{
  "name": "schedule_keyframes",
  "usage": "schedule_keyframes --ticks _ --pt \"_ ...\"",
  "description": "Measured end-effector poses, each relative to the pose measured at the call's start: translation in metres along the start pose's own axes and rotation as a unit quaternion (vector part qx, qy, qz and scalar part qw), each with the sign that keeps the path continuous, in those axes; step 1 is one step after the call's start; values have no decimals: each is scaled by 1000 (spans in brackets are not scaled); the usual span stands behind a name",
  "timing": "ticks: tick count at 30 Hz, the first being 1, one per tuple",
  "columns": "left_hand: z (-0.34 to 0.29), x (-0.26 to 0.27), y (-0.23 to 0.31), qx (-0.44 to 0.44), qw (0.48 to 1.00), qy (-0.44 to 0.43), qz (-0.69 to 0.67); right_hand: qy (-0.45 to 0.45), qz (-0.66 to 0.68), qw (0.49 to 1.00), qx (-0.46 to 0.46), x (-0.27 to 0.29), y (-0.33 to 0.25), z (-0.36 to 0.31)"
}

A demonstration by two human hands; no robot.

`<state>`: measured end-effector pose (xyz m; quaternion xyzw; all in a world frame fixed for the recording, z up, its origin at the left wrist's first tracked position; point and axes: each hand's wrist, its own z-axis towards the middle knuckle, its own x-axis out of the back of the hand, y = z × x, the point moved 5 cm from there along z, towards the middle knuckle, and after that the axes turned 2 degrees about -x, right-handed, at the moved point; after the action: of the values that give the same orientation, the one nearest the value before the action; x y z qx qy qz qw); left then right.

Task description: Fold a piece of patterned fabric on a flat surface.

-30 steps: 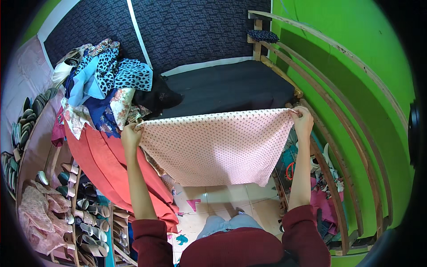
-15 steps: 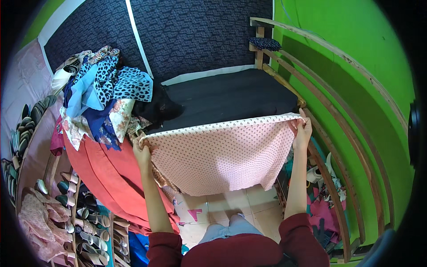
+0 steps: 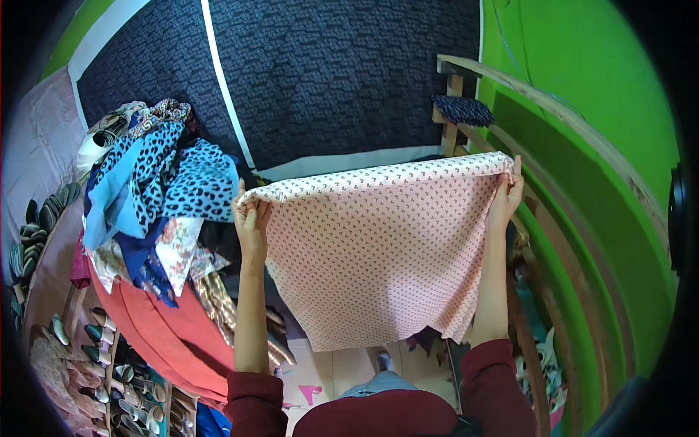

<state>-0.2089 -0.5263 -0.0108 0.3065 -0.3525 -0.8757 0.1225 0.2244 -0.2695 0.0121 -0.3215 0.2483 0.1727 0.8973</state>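
A pale pink fabric [image 3: 378, 255] with a small dark repeated print hangs between my two raised hands, its top edge stretched nearly taut and folded over. My left hand [image 3: 252, 218] pinches the upper left corner. At the upper right corner my right hand [image 3: 506, 197] grips the cloth between thumb and fingers, slightly higher than the left. The lower edge dangles freely above the tiled floor. Behind the fabric, most of the black-covered surface is hidden. Close to my left hand lies a heap of cloths, with a blue leopard-print cloth [image 3: 200, 178] on top.
Coral-red fabric [image 3: 160, 328] drapes below the heap on the left. Shoes stand on racks [image 3: 109, 371] at the lower left. Wooden rails [image 3: 575, 269] run along the green wall [image 3: 604, 87] on the right. A dark patterned cushion-like piece [image 3: 463, 110] rests on the rail frame.
Both hands have lifted the pink fabric higher, off the black surface's edge, and it now covers most of that surface from view. The view has shifted somewhat.
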Motion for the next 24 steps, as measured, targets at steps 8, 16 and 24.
schedule_keyframes --ticks 8,16,24 --pt "110 -17 -67 -75 992 48 92 -86 -110 990 5 -58 122 84" --pt "185 -19 -114 -53 986 47 150 -88 -77 991 -69 -84 223 116" --pt "255 -27 -165 -75 972 77 209 -86 -48 990 -105 -105 298 146"
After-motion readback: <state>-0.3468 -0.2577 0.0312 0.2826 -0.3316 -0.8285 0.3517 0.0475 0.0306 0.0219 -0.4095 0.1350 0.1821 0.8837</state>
